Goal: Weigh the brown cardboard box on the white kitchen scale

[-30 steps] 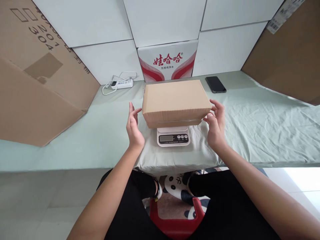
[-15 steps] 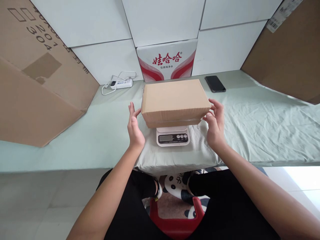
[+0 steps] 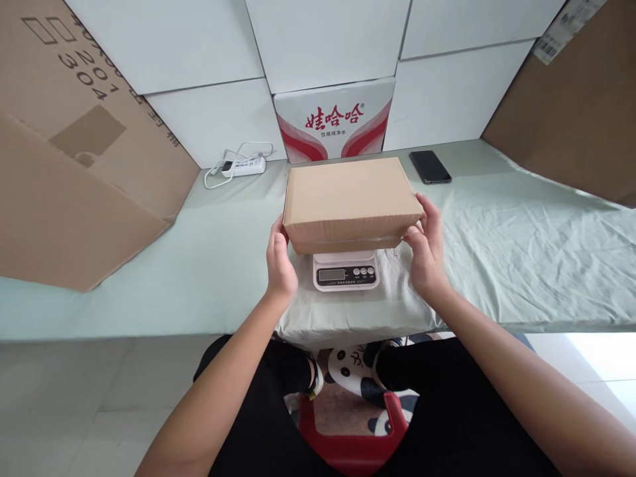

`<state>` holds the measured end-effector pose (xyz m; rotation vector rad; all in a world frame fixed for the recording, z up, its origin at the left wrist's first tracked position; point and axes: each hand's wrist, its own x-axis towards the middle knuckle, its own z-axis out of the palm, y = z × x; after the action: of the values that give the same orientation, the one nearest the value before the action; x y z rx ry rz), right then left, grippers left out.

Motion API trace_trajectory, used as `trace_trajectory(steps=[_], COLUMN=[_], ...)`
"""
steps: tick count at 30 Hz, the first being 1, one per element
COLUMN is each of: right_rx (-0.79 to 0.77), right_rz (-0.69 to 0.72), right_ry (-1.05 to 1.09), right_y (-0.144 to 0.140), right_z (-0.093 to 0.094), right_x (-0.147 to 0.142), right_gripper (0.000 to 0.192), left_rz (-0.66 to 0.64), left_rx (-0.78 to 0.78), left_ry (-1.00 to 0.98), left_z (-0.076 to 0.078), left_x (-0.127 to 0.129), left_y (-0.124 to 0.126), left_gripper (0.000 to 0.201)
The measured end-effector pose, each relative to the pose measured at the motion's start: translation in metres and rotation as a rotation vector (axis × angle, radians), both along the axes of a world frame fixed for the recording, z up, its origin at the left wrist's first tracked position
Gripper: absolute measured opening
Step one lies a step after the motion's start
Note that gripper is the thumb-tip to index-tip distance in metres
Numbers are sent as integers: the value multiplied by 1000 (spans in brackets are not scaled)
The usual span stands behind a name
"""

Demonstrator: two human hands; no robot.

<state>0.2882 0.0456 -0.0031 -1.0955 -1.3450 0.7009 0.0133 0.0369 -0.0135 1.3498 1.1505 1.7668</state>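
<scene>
A closed brown cardboard box (image 3: 352, 195) rests on a white kitchen scale (image 3: 346, 281), covering its weighing platform. Only the scale's front shows, with a small grey display and round buttons; I can make out no digits. My left hand (image 3: 281, 262) is against the box's left side, its fingertips partly hidden behind the edge. At the opposite end, my right hand (image 3: 426, 248) grips the lower right corner, thumb in front and fingers round the side.
A black phone (image 3: 430, 167) lies behind the box on the right. A white device with a cable (image 3: 244, 166) lies at back left. White cartons (image 3: 322, 40) wall the back of the green cloth-covered table (image 3: 223, 265). Large cardboard pieces (image 3: 74, 199) flank both sides.
My left hand has moved right and closed in on the box's left side. My right hand has pressed in closer at its corner. The box stays on the scale.
</scene>
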Motion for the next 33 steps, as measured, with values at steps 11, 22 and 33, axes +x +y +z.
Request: trace_trajectory(steps=[11, 22, 33], right_rx=[101, 88, 95], right_rz=[17, 12, 5], right_ry=[-75, -93, -102], right_y=[5, 3, 4], right_z=[-4, -3, -2], right_x=[-3, -3, 0], right_gripper=[63, 62, 63], left_rz=[-6, -33, -26], left_rx=[-29, -23, -32], left_ry=[9, -2, -5], left_z=[-1, -1, 3], left_x=[1, -1, 0], left_y=[-3, -1, -3], left_gripper=[67, 67, 66])
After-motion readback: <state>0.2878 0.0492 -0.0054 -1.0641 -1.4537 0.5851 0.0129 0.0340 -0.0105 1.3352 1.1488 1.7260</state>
